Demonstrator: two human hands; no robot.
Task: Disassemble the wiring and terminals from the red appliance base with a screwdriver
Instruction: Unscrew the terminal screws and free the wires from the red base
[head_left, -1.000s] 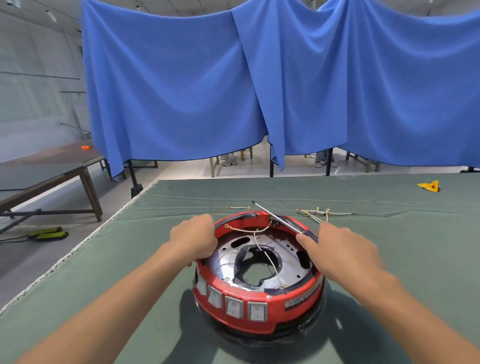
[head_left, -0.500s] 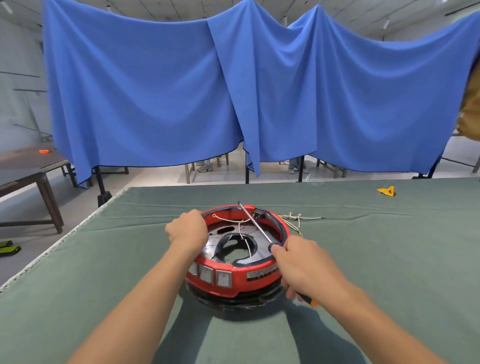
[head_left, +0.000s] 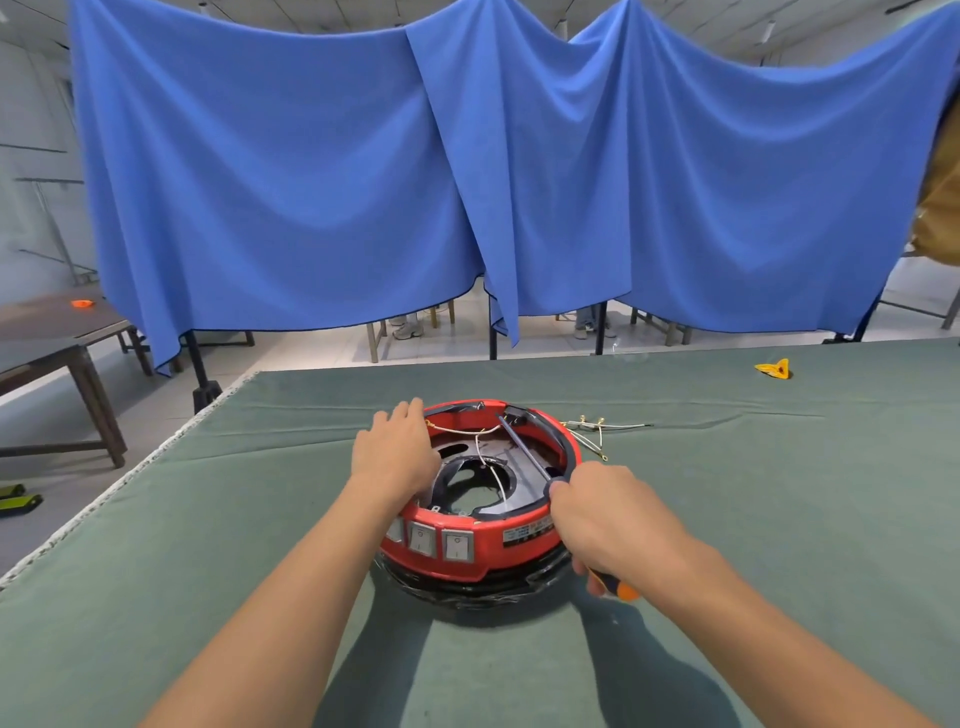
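The round red appliance base (head_left: 483, 545) sits on the green table cloth (head_left: 208, 545), its open metal inside facing up, with white rocker switches on its near wall. White wires (head_left: 485, 457) run across the inside. My left hand (head_left: 395, 452) rests on the base's left rim with fingers spread over the edge. My right hand (head_left: 608, 519) grips the screwdriver (head_left: 522, 449) by its handle, whose orange end shows below my palm. The thin shaft reaches over the base and its tip sits at the far inner rim by a black part.
A bundle of removed wires with terminals (head_left: 592, 428) lies on the cloth just behind and right of the base. A small yellow piece (head_left: 774, 368) lies far right. Blue curtains (head_left: 467, 182) hang behind the table. A dark side table (head_left: 57, 343) stands at left.
My right hand has pulled back toward me along the base's right side, and the screwdriver tip went from above the rim into the far inner rim. My left hand's fingers have spread.
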